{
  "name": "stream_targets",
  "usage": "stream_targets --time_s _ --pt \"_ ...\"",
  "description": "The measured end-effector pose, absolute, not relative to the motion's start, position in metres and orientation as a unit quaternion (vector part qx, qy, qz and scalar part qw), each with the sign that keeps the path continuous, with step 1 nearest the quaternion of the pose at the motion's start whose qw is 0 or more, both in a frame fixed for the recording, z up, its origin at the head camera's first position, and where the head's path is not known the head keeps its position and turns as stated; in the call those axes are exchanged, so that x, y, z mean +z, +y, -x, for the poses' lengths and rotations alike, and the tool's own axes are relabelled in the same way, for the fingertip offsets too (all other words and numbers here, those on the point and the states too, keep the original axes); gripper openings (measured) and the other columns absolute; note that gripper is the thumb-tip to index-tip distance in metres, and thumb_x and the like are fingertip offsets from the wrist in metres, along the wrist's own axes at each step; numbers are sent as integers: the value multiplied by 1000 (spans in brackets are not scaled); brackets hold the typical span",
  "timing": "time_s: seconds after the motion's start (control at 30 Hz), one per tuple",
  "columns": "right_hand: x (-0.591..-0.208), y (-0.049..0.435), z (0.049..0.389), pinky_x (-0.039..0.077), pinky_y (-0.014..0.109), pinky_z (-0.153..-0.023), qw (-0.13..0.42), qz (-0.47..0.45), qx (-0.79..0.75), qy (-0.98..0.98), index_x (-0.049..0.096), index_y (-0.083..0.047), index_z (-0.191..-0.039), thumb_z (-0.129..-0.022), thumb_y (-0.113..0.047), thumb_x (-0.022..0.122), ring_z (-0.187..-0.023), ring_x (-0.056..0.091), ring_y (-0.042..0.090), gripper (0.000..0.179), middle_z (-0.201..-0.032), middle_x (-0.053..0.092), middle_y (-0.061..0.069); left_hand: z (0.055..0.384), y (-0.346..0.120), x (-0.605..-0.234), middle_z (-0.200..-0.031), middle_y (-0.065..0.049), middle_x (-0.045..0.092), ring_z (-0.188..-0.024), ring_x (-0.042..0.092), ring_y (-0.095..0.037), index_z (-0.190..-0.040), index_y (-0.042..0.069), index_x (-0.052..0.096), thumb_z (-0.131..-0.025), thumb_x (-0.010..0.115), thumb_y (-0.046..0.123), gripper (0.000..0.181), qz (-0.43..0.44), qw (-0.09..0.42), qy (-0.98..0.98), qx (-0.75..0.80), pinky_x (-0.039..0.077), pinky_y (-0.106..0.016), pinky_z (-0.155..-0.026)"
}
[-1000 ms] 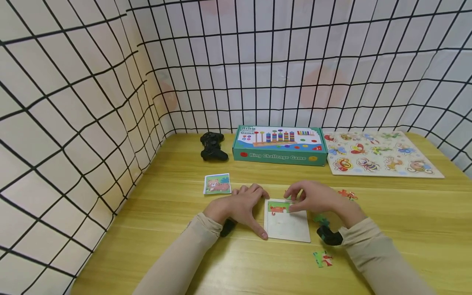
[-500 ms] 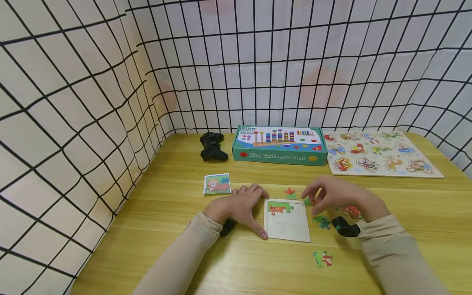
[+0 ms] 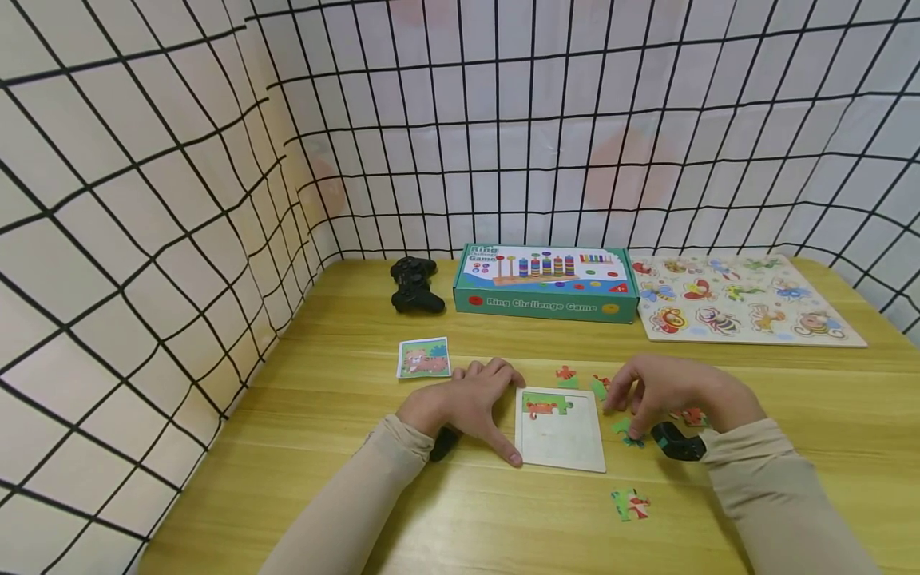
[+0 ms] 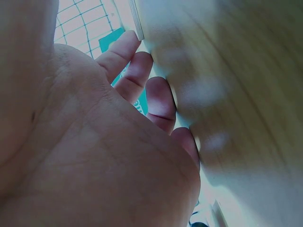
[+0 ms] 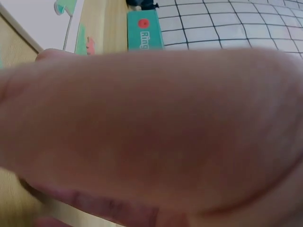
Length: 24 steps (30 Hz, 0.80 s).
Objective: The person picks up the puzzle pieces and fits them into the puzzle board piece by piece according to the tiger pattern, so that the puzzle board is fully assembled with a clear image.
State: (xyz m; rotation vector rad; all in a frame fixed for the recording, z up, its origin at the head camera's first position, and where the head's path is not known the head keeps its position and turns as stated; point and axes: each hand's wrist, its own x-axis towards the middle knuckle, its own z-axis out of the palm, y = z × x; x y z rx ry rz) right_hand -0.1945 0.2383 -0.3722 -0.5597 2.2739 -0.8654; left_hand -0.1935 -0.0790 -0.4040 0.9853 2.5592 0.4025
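The left hand [image 3: 470,403] lies flat on the bench [image 3: 302,447], fingers spread and straight, its thumb touching the left edge of the puzzle tray [image 3: 561,439]. One fitted piece [image 3: 546,405] sits in the tray's top left corner. Just right of the tray, the right hand [image 3: 664,391] hovers with fingers curled downward over a green piece [image 3: 622,429]; whether they pinch it cannot be told. Another loose piece [image 3: 630,505] lies below the tray's right corner.

Head camera looks down at table [image 3: 503,511]; wrist cameras (palm-close) share it.
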Motion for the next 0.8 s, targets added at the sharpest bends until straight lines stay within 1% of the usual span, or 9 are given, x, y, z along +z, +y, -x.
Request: stream_targets --time_s 0.1,0.27,0.5,0.67,0.8 --pt "-373 239 194 47 29 -62 324 215 -331 859 76 -7 -99 -69 1 90 -76 55 20 34 -88 65 6 193 -79 -403 -140 5 37 -110 34 -18 -141 21 40 -63 84 72 103 -349 183 908 141 27 -37 -87" --pt "-373 237 194 48 29 -64 322 226 -318 863 76 -8 -94 -68 0 91 -78 55 20 32 -87 64 4 193 -79 -403 -140 6 37 -110 35 -17 -142 21 40 -63 84 71 103 -348 185 909 139 27 -37 -87" --pt "-373 233 191 49 34 -70 308 216 -282 883 74 -11 -87 -67 -2 93 -80 55 20 29 -85 61 4 193 -79 -403 -140 6 37 -109 35 -17 -141 21 40 -63 84 71 103 -348 185 908 143 27 -37 -88" --pt "-373 233 191 49 36 -70 305 218 -284 882 73 -10 -86 -68 -3 92 -78 56 20 28 -84 62 4 194 -79 -404 -140 6 37 -110 35 -17 -141 21 40 -62 84 72 104 -349 182 908 142 27 -37 -88" --pt "-374 235 193 49 34 -69 308 225 -297 875 69 -9 -87 -72 -2 89 -78 56 20 26 -85 61 5 194 -79 -405 -140 6 37 -110 35 -17 -141 22 40 -62 84 72 104 -348 182 909 141 27 -38 -88"
